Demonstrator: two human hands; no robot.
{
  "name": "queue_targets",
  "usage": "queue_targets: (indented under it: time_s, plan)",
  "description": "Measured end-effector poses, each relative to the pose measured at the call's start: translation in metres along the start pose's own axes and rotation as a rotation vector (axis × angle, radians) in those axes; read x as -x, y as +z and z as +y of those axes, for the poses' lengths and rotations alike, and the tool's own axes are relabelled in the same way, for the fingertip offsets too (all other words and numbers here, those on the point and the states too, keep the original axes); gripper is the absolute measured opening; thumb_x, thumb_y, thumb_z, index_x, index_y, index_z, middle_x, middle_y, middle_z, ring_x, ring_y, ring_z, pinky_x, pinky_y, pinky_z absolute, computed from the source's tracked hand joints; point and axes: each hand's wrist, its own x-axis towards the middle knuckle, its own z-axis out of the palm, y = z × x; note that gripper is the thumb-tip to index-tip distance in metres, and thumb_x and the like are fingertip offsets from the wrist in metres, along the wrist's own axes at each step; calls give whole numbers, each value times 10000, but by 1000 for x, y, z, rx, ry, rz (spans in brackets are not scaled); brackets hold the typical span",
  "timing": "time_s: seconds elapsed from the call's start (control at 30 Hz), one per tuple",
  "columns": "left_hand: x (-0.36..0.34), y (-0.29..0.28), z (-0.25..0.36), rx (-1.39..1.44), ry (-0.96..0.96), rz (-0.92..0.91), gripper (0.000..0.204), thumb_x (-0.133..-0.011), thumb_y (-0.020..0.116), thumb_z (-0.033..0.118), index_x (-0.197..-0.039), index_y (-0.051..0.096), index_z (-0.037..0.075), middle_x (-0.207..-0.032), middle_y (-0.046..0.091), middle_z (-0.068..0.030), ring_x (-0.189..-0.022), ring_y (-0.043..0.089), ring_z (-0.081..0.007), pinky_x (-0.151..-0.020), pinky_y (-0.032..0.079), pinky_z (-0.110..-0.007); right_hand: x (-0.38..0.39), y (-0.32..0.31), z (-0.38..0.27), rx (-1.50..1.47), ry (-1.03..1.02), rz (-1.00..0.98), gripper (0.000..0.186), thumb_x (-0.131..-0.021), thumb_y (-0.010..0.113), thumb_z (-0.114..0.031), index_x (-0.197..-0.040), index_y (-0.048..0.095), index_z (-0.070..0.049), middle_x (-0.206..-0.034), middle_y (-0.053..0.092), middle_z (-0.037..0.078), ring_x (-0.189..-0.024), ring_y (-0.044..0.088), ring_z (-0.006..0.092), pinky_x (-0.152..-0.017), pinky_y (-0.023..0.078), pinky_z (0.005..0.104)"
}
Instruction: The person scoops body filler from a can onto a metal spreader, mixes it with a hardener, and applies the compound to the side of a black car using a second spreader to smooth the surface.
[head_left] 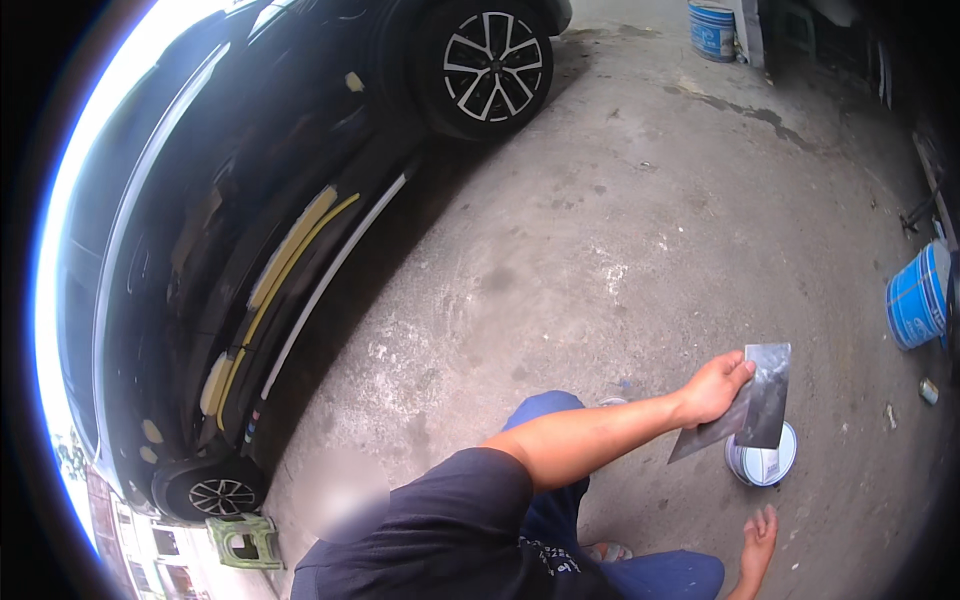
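Near the white can point(743, 468), flat plates point(768, 395) are gripped by the left hand point(713, 388); the right hand point(758, 540) is held half-curled.

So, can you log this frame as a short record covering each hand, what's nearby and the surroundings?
Left hand: holds flat grey plates, apparently two overlapping
Right hand: holds nothing visible; nearest the round pale-topped tin
Tin: on the grey concrete floor, partly hidden by the plates
Vehicle: black car with yellowish patches along its side
Surroundings: blue cylindrical bucket at right; green plastic stool at lower left
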Motion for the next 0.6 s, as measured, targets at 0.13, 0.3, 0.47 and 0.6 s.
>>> queue_targets:
  time_s: [0.13,0.3,0.47,0.6]
  plan:
    - [6,8,7,-255,151,-53,290,-1028,463,280,-898,522,27,-763,513,1,-750,430,-83,-696,425,-312,8,13,29,664,182,-174,607,-848,645,-85,-1406,419,-12,-1399,485,250,-1311,471,337,-1056,394,389]
    - [5,0,14,-171,128,16,283,-1029,460,272,-918,535,23,-774,516,0,-765,440,-86,-714,425,-302,43,29,8,1090,-24,15,583,-830,673,-172,-1355,483,-6,-1320,545,243,-1171,551,416,-1017,420,448]
    - [-11,-11,16,-122,205,112,252,-1024,480,239,-965,580,16,-807,573,15,-767,476,-59,-709,432,-254,76,27,-67,-143,161,210,550,-925,575,-78,-1436,374,-42,-1324,527,243,-1023,617,228,-912,499,341]
    - [-2,-39,18,-32,114,173,288,-1019,506,245,-768,511,103,-653,416,80,-598,338,-19,-513,297,-236,24,-7,-52,75,21,280,492,-927,595,-70,-1390,432,-29,-942,660,107,-750,626,143,-691,518,270]
